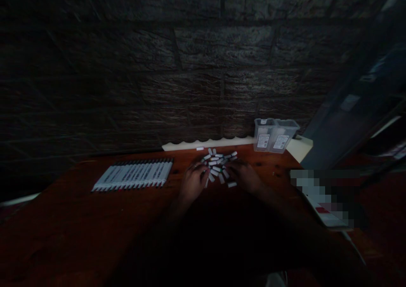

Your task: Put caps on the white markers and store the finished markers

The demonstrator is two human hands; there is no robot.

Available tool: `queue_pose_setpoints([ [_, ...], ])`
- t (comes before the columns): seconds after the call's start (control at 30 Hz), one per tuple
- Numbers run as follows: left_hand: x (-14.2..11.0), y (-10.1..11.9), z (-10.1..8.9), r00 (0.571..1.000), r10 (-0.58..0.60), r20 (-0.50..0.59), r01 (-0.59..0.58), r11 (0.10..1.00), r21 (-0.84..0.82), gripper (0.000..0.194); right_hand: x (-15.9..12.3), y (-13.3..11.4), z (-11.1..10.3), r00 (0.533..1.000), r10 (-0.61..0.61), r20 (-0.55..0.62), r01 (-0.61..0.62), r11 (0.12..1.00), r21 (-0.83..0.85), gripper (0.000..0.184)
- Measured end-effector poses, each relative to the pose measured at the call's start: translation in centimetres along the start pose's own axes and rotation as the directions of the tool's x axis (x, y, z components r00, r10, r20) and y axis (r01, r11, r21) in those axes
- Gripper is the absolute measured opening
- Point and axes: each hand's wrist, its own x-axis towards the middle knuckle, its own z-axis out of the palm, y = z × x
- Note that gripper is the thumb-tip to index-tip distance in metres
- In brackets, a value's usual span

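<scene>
A loose pile of short white caps [217, 168], like marker caps, lies on the dark wooden table [139, 219]. At the pile's left edge is my left hand [193, 180], its fingers curled and thumb drawn in among the caps. My right hand [245, 176] reaches in from the other side, fingers bent together at the pile's right part. In the dim light, what either hand pinches is hard to make out. Left of the hands, white markers [133, 175] with dark ends lie side by side in a neat row.
Two clear plastic containers [275, 135] with labels stand at the back right. A white strip with a wavy edge [209, 143] runs along the foot of the stone-patterned wall [196, 84]. One white piece [200, 148] lies apart near it. A pale, partly blurred-out object [333, 219] sits at the right edge.
</scene>
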Motion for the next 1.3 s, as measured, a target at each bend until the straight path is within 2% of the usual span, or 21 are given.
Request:
queue_pose_setpoints([
  [0.17, 0.3, 0.8, 0.1, 1.0, 0.029, 0.007, -0.029, 1.0, 0.005, 0.021, 0.0, 0.1, 0.1, 1.0, -0.022, -0.008, 0.022, 0.999, 0.025, 0.022],
  [0.37, 0.3, 0.7, -0.5, 0.998, 0.018, -0.056, -0.017, 1.0, 0.023, 0.024, -0.1, 0.4, -0.2, 0.999, -0.027, -0.038, 0.029, 0.999, 0.042, 0.018],
  [0.53, -0.2, 1.3, -1.9, 0.999, 0.032, 0.032, -0.034, 0.999, 0.041, 0.036, -0.2, 0.3, -0.3, 1.0, -0.026, -0.017, 0.026, 0.999, 0.032, 0.018],
  [0.67, -0.7, 2.2, -2.8, 0.988, 0.029, 0.153, -0.038, 0.998, 0.056, 0.042, -0.4, 0.1, -0.6, 0.999, -0.027, -0.037, 0.027, 1.0, 0.009, 0.02],
  [0.8, -0.8, 2.2, -3.2, 0.969, -0.023, 0.246, 0.001, 0.996, 0.09, 0.024, -0.7, -0.3, -0.9, 0.999, -0.002, -0.041, 0.001, 0.999, -0.033, 0.022],
  [0.9, -0.7, 1.9, -3.1, 0.967, -0.029, 0.254, 0.007, 0.996, 0.089, 0.014, -0.7, -0.4, -1.0, 1.0, 0.017, 0.012, -0.016, 0.999, -0.048, 0.02],
  [1.1, -0.5, 1.4, -2.8, 0.972, -0.037, 0.233, 0.012, 0.994, 0.104, 0.017, -0.8, -0.1, -0.9, 0.997, 0.052, 0.065, -0.05, 0.998, -0.032, 0.021],
  [1.3, -0.4, 1.0, -2.3, 0.976, 0.014, 0.218, -0.038, 0.994, 0.106, 0.02, -0.8, -0.3, -1.3, 0.996, 0.007, 0.086, -0.007, 1.0, 0.0, 0.021],
])
